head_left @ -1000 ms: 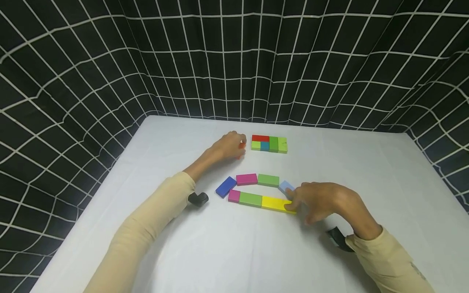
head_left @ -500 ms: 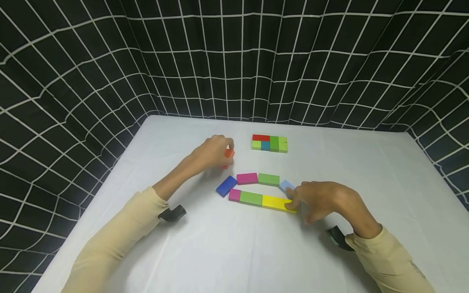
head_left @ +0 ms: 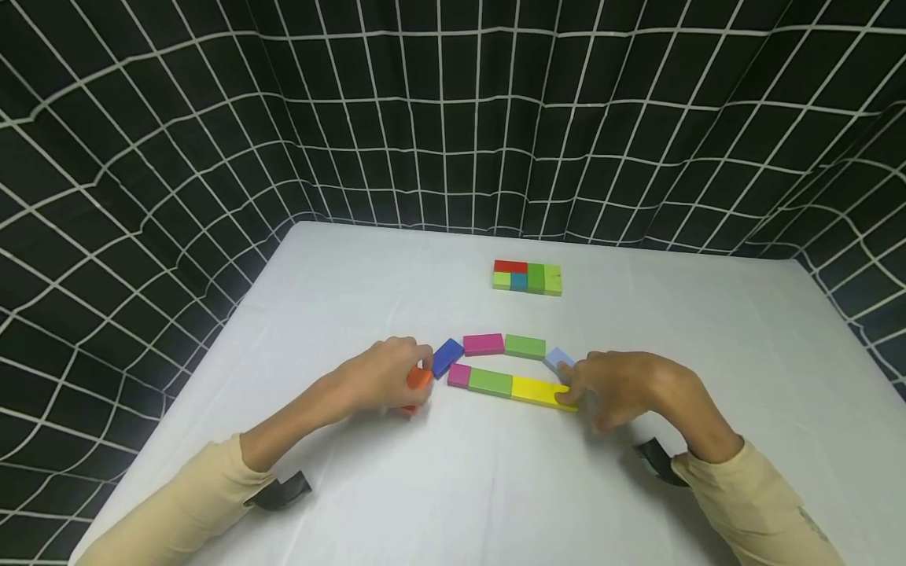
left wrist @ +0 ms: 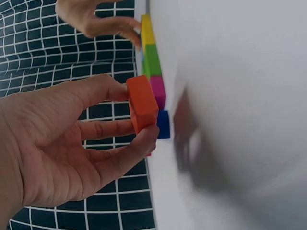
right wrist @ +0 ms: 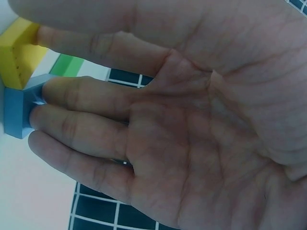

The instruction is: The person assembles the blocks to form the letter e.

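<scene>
In the head view, the left hand (head_left: 382,373) is pinching the orange block (head_left: 419,379) left of centre, lower than before; the right hand (head_left: 630,387) is staying right of centre. In the left wrist view, the orange block is showing mid-frame. In the right wrist view, extended fingers (right wrist: 79,96) are touching the yellow block (right wrist: 19,55) and light-blue block (right wrist: 14,112) at left.
</scene>
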The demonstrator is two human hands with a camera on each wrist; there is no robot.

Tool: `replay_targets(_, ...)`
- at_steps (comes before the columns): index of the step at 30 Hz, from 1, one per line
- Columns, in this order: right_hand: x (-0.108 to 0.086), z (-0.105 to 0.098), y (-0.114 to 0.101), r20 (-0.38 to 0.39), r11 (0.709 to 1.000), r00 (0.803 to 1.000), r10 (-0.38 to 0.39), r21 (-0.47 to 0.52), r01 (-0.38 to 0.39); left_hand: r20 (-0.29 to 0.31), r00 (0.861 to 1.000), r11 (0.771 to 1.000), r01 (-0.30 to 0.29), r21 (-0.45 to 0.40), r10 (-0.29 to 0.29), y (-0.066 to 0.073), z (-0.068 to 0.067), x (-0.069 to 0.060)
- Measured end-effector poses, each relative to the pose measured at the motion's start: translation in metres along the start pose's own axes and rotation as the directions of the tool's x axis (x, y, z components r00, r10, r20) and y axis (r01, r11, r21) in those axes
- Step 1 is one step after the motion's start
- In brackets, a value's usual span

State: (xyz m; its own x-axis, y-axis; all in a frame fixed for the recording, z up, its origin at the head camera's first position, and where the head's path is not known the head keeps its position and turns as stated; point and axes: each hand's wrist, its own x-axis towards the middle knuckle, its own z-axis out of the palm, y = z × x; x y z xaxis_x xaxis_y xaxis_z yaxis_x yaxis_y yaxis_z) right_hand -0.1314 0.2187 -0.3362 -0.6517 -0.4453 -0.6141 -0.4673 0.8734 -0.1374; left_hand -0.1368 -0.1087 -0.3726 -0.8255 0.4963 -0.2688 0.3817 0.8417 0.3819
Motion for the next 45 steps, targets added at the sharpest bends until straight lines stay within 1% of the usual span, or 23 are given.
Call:
replay_targets(4,0.0,0.001,0.0,0.002,1.0,1.0,0.002,-0.002,-0.002,0.008,1.0,1.0,0.022,-0.012,-0.022,0.0,0.011,0.0)
replay_targets(6,0.0,0.001,0.0,0.001,1.0,1.0,0.0,-0.004,0.0,-0.003,1.0,1.0,0.029,-0.004,-0.029,0.0,0.015,0.001)
replay_targets(9,0.001,0.0,0.001,-0.001,1.0,1.0,-0.005,-0.007,0.005,-0.027,0.998,0.999,0.05,-0.001,-0.05,-0.001,0.018,0.002)
replay_targets(13,0.001,0.0,0.001,-0.002,1.0,1.0,-0.008,-0.013,0.008,-0.039,0.997,0.996,0.072,-0.047,-0.074,-0.001,0.017,0.002)
replay_targets(18,0.001,0.0,0.001,-0.003,1.0,1.0,-0.011,-0.019,0.011,-0.042,0.996,0.993,0.072,-0.095,-0.077,-0.001,0.017,0.004)
replay_targets(22,0.001,0.0,0.001,-0.002,1.0,1.0,-0.008,-0.009,0.008,-0.048,0.995,0.992,0.079,-0.095,-0.084,-0.001,0.018,0.005)
replay_targets(29,0.001,0.001,0.0,0.001,1.0,1.0,-0.005,-0.002,0.005,-0.087,0.995,0.995,0.04,-0.089,-0.048,-0.001,0.019,0.006)
replay_targets(32,0.001,0.001,0.001,0.001,1.0,1.0,-0.006,-0.004,0.006,-0.093,0.995,0.996,0.038,-0.084,-0.046,-0.002,0.019,0.007)
replay_targets(38,0.0,0.001,0.001,-0.005,1.0,1.0,-0.014,-0.007,0.014,-0.079,0.995,0.994,0.06,-0.09,-0.068,-0.001,0.015,0.008)
replay_targets(45,0.0,0.001,0.001,-0.002,1.0,1.0,-0.013,0.002,0.013,-0.054,0.997,0.992,0.039,-0.12,-0.046,-0.003,0.016,0.01)
